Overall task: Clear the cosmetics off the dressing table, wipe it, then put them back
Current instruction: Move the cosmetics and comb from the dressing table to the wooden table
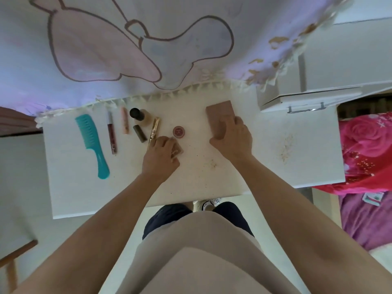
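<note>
White surface point(212, 183) under a pastel curtain, still crumb-dusted, cosmetics in a row.
My right hand point(233, 137) clamps the brown palette point(218, 114); my left hand point(162, 153) curls over a small compact point(177, 150). I'd lift both straight up, clear of the round pot point(178, 131).

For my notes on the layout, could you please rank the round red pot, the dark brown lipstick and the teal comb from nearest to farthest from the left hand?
Measured from the left hand:
1. Round red pot, just beyond its fingers, toward the table's middle.
2. Dark brown lipstick, farther left, past the gold mascara tube.
3. Teal comb, far left of the table.
</note>
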Tool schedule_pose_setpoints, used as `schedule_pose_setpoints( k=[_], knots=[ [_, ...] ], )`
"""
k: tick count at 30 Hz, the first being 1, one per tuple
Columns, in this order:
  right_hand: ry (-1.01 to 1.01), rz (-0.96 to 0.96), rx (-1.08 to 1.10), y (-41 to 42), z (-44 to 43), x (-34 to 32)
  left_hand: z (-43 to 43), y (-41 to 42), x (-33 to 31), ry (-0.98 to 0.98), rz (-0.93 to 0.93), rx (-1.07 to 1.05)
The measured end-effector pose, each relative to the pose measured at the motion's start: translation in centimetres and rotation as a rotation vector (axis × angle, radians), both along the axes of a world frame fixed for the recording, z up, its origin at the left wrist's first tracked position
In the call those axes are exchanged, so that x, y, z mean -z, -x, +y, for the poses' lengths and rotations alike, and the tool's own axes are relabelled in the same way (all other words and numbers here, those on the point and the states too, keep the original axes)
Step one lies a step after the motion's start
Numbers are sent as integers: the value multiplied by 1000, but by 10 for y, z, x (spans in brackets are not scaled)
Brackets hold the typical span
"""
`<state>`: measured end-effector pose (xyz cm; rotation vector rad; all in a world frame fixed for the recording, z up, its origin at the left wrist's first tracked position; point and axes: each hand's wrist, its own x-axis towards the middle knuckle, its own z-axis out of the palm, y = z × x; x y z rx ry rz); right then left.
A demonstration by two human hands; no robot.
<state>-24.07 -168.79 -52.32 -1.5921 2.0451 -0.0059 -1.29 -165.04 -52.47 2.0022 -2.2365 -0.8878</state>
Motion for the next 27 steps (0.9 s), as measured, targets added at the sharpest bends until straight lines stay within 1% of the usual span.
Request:
schedule_pose_setpoints(
  k=[2,4,9,12,14,17,19,23,27],
  knots=[
    [19,-17,-27,1,1,-9,-3,-3,-9,-15,18,-97],
    [55,-32,-71,-1,5,-22,-1,-7,-23,27,36,-176],
    [172,-130,-196,-14,2,-72,9,-22,-69,225,34,-294],
    [303,-222,-322,-31,-5,-107,26,-30,-107,391,36,-431],
    [392,-297,-395,-48,-7,-125,43,-38,-131,484,1,-519],
    [497,-433,-475,-76,4,-143,83,-50,-163,616,-81,-656],
    [533,-513,-512,-97,18,-151,117,-58,-184,692,-135,-738],
    [559,-620,-645,-146,63,-172,196,-81,-225,758,-288,-875],
    [599,-737,-818,-207,118,-201,279,-115,-249,824,-408,-1003]
  ],
)
